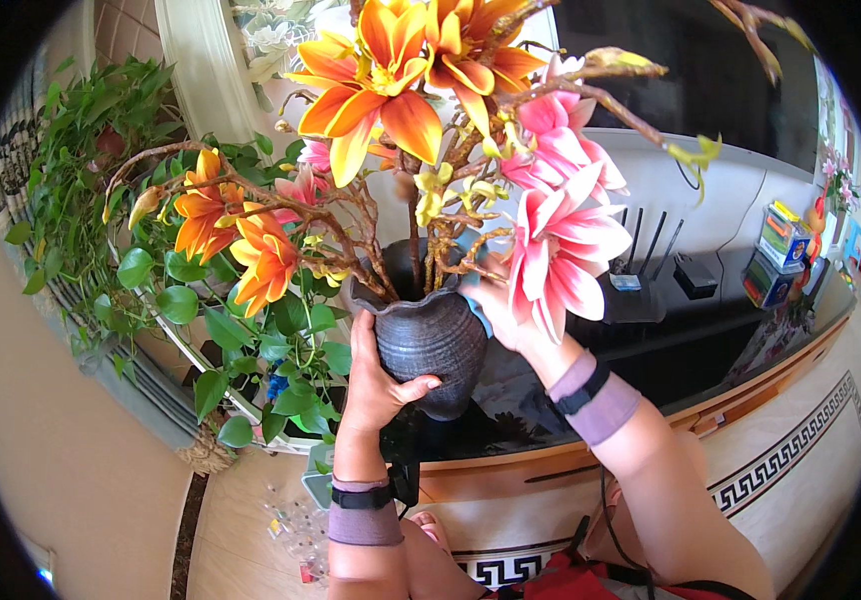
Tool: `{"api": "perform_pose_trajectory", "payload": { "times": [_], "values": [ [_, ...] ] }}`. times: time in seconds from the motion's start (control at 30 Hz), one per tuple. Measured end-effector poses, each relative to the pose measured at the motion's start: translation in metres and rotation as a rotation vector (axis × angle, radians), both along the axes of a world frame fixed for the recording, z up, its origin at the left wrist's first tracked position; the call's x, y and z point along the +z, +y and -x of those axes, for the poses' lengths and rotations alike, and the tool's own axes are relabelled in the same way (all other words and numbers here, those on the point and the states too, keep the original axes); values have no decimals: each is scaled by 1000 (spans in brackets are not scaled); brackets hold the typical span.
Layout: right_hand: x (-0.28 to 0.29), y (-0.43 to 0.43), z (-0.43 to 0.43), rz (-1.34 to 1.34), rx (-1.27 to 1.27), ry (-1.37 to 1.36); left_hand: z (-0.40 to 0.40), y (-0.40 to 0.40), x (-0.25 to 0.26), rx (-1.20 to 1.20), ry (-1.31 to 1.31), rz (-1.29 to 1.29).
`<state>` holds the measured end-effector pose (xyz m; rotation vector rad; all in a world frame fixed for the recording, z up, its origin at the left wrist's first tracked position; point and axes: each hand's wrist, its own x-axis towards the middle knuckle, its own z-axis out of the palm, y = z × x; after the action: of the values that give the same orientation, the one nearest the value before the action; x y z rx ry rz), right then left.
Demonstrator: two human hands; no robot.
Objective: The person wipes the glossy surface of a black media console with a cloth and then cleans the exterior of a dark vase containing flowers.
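A dark ribbed vase (430,345) with a wavy rim stands on the glossy black cabinet top (550,420). Out of it rise brown branches bearing artificial orange flowers (385,82) and pink flowers (562,251). My left hand (382,382) grips the vase's lower left side, thumb across its front. At the right of the rim, my right hand (502,307) presses a blue cloth (478,315) against the vase; its fingers are partly hidden by the branches and a pink flower.
Leafy potted vines (250,330) crowd the left side beside a curtain. Behind on the right are a router with antennas (633,300), a small black box (695,276) and a clear box of colourful items (783,236). A large dark screen (685,82) is above. Plastic bottles (299,532) lie on the floor.
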<state>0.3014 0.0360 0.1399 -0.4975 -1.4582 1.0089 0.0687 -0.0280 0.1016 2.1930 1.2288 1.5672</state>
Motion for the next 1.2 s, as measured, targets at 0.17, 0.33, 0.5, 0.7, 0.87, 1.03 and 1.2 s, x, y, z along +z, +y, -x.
{"api": "perform_pose_trajectory", "payload": {
  "times": [0.17,0.33,0.5,0.7,0.87,1.03,1.2],
  "values": [
    [-54,5,5,-298,-130,-34,-2,4,-2,-21,-9,-8],
    [-55,14,10,-181,12,-16,2,2,-4,10,0,32],
    [-74,23,21,174,-102,225,3,2,-4,22,14,35],
    [-115,-31,19,896,63,259,-2,3,-2,-8,-17,24],
    [-121,-1,7,834,59,429,2,5,-7,14,-9,15],
    [-49,46,-4,142,262,379,-1,7,-6,0,-15,-33],
    [-18,80,2,146,396,315,3,2,-5,20,-3,-33]
  ]
}}
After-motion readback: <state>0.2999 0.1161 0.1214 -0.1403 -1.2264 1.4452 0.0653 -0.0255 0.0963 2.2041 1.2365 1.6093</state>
